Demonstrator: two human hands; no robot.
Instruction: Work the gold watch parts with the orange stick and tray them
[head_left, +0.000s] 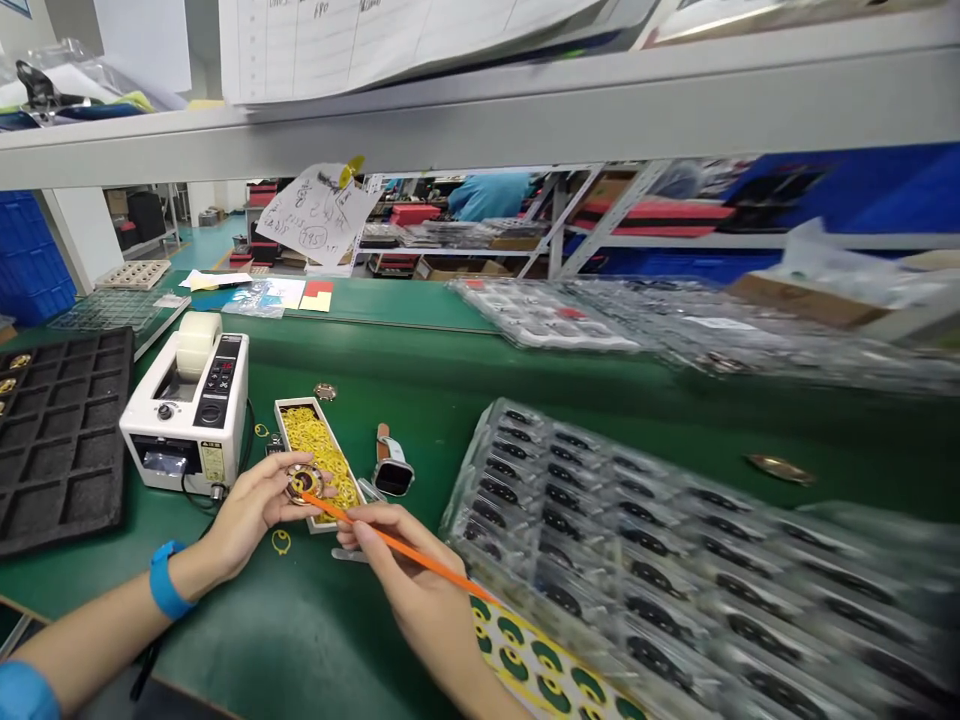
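My left hand (251, 508) pinches a small round gold-rimmed part (304, 483) just above the green mat. My right hand (405, 575) grips a thin orange stick (397, 545) like a pen, its tip touching the round part. Right behind the part lies a narrow white box of yellow ring stickers (319, 455). One loose yellow ring (281, 541) lies on the mat below my left hand. A blue band (165, 580) circles my left wrist.
A white tape dispenser (187, 405) stands left, beside a black foam tray (60, 440). A smartwatch (392, 470) lies behind my right hand. Clear blister trays of parts (675, 560) fill the right. A sticker sheet (544, 665) lies under my right wrist. A shelf (480, 110) hangs overhead.
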